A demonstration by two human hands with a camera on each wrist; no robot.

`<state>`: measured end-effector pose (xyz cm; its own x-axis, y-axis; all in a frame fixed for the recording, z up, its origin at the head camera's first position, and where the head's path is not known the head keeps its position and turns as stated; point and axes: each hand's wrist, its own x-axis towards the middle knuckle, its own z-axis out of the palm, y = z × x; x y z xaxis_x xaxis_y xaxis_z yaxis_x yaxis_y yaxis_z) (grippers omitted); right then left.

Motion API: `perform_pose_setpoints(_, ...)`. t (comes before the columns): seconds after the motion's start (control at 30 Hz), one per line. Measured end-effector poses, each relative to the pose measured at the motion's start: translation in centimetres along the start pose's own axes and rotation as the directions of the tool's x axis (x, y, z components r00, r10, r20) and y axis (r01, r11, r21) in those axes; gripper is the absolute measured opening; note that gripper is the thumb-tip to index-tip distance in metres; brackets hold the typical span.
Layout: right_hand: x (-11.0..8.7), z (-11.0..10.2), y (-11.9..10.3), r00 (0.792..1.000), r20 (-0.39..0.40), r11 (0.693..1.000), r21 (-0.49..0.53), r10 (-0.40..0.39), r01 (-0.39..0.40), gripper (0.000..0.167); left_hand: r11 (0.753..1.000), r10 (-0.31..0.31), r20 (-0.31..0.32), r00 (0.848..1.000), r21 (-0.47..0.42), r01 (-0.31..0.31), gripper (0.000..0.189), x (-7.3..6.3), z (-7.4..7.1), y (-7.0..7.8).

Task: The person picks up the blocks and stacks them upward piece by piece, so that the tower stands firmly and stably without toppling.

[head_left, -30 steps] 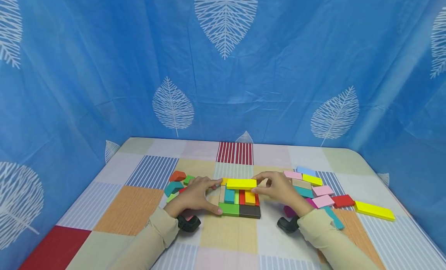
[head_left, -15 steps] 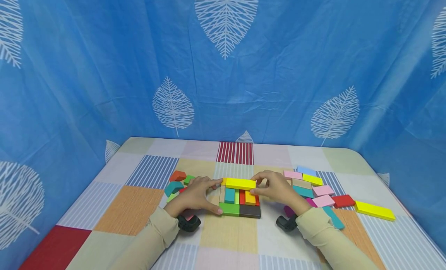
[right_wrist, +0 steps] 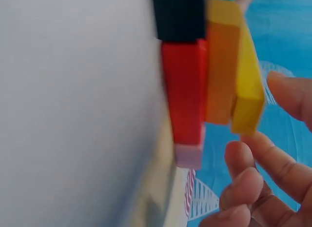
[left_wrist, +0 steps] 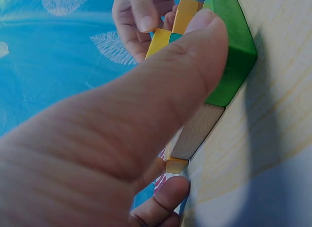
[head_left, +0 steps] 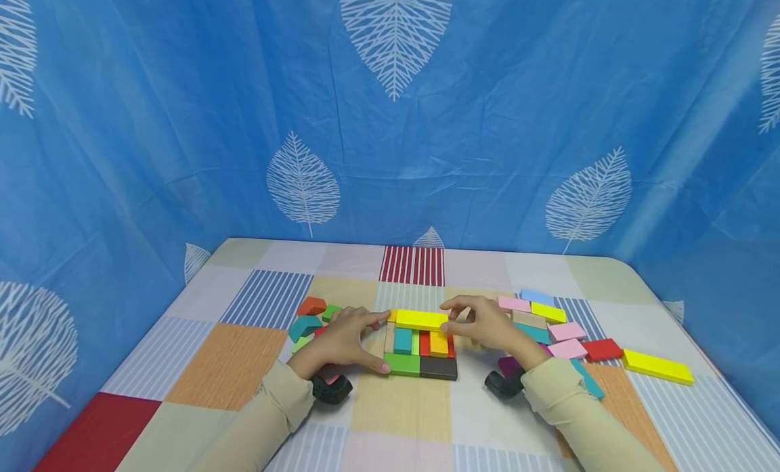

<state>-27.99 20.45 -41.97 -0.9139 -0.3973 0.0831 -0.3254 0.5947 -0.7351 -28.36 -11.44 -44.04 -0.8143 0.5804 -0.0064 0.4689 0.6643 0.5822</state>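
Observation:
A low structure of coloured wooden blocks stands mid-table. Its front row is a green block beside a dark block. A long yellow block lies across the top at the back, behind a teal block and an orange block. My left hand holds the structure's left side, thumb at the green block's corner and fingers at the back corner. Around the yellow block's right end is my right hand, thumb and fingers parted; the right wrist view shows a gap between thumb and block.
Loose blocks in pink, teal, red and other colours lie to the right, with a pink block among them and a long yellow block farthest out. Several more, including an orange-red block, lie behind the left hand. A blue curtain hangs behind the table.
The right thumb and fingers have loosened and lifted slightly at the yellow block's end. The left hand keeps its place, and the block structure looks the same.

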Motion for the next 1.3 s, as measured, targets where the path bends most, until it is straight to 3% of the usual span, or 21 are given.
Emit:
perform_pose_setpoints(0.43, 0.3, -0.8, 0.5, 0.996, 0.083, 0.994, 0.101, 0.028, -0.036, 0.031, 1.000, -0.004, 0.001, 1.000, 0.005, 0.004, 0.103, 0.0, 0.0, 0.1)
perform_pose_setpoints(0.7, -0.5, -2.0, 0.6, 0.998, 0.062, 0.999, 0.044, 0.009, -0.012, 0.038, 1.000, 0.000, 0.000, 1.000, 0.001, 0.000, 0.103, 0.0, -0.1, 0.2)
perform_pose_setpoints(0.83, -2.1, -3.8, 1.2, 0.999, 0.022, 0.998, 0.051, -0.027, 0.026, 0.034, 1.000, -0.004, -0.002, 1.000, 0.005, 0.004, 0.103, 0.0, 0.0, 0.1)
perform_pose_setpoints(1.0, -5.2, -6.4, 2.6, 0.997, -0.022, 0.987, 0.141, -0.075, 0.077, 0.031, 1.000, -0.003, -0.006, 1.000, 0.011, 0.003, 0.103, -0.1, 0.0, 0.1)
perform_pose_setpoints(1.17, -8.5, -9.0, 4.7, 0.998, -0.040, 0.971, 0.231, -0.049, 0.057, 0.027, 1.000, 0.002, -0.008, 1.000, 0.010, -0.002, 0.103, -0.1, 0.0, 0.2)
perform_pose_setpoints(1.3, -10.6, -10.6, 6.3, 0.994, -0.109, 0.975, 0.221, 0.027, -0.002, 0.026, 1.000, 0.001, -0.014, 1.000, 0.015, -0.001, 0.104, -0.2, 0.1, 0.2)
